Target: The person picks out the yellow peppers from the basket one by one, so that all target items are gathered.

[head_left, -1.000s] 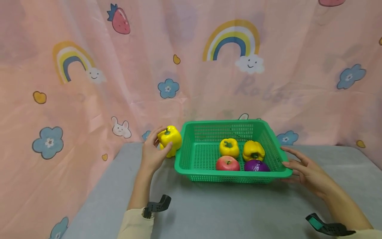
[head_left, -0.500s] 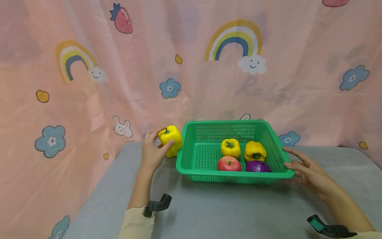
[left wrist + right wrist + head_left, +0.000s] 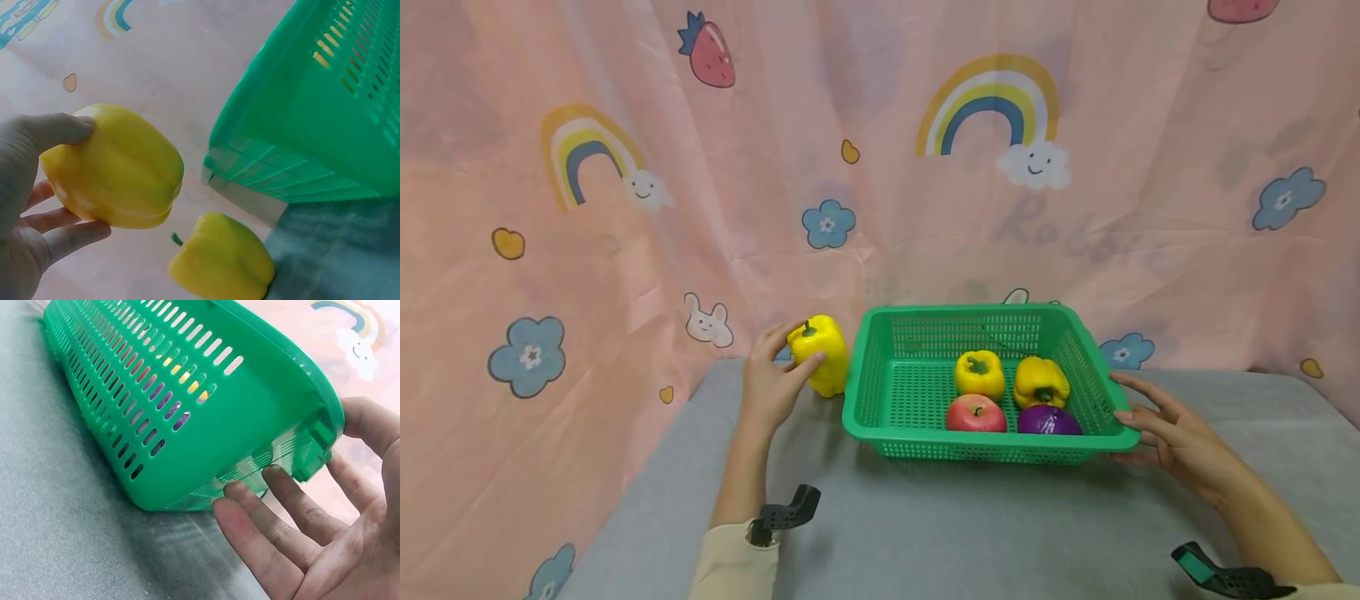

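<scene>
My left hand (image 3: 771, 379) grips a yellow bell pepper (image 3: 119, 169) just left of the green plastic basket (image 3: 985, 435), thumb on one side and fingers on the other. A second yellow bell pepper (image 3: 225, 259) rests below it, by the basket's end; in the head view the held one mostly covers it. At the basket's right end my right hand (image 3: 1183, 442) holds the rim, its thumb on the edge and other fingertips close to the outer wall. Inside are two yellow bell peppers (image 3: 980, 375) (image 3: 1041, 382), a red apple (image 3: 976, 414) and a shiny purple vegetable (image 3: 1048, 420), partly hidden by the front rim.
The basket stands on a grey cloth-covered table (image 3: 940, 533). Behind it hangs a pink curtain (image 3: 760, 150) printed with rainbows, flowers and rabbits. Black camera mounts (image 3: 790, 510) sit on both wrists.
Over the last half second my left hand has shifted slightly left, and the bell pepper in it has moved away from the basket's edge. The right hand and basket stay put.
</scene>
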